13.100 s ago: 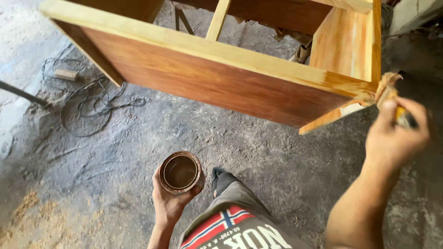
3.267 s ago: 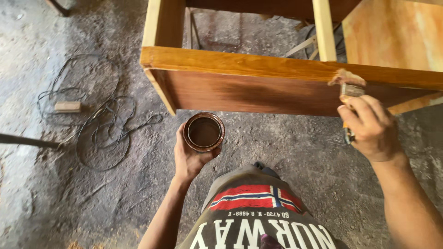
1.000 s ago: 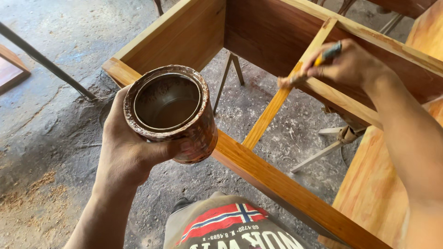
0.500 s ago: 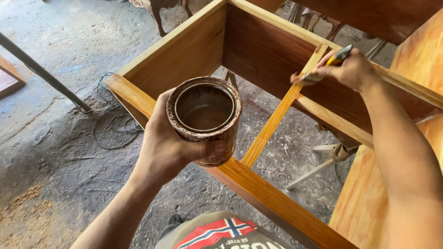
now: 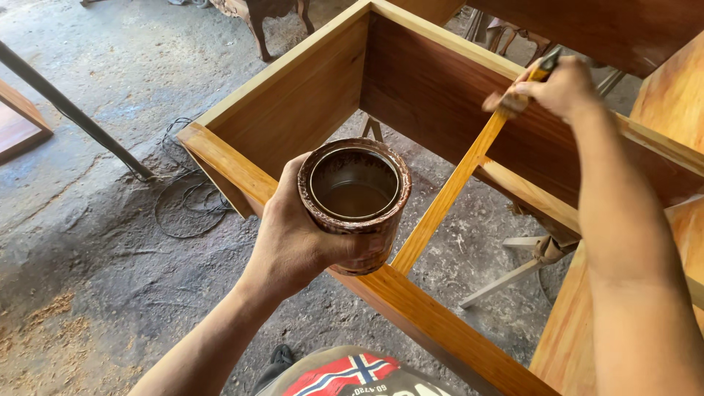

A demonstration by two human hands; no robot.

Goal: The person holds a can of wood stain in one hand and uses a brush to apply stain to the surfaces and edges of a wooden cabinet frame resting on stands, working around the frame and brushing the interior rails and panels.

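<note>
— Where is the can sitting against your fingers?

— Your left hand (image 5: 293, 238) is wrapped around the stained tin can (image 5: 356, 205), fingers clenched on its side from the left and underneath, open mouth facing up with brown liquid low inside. It hangs just above the near rail of the wooden frame (image 5: 433, 323).

— And the brush?

— Your right hand (image 5: 565, 92) grips the brush (image 5: 524, 88), fingers closed on its handle; the bristles poke out to the left of your fingers, touching the top of the thin cross slat (image 5: 447, 198). The can is well apart, below and left of that hand
</note>
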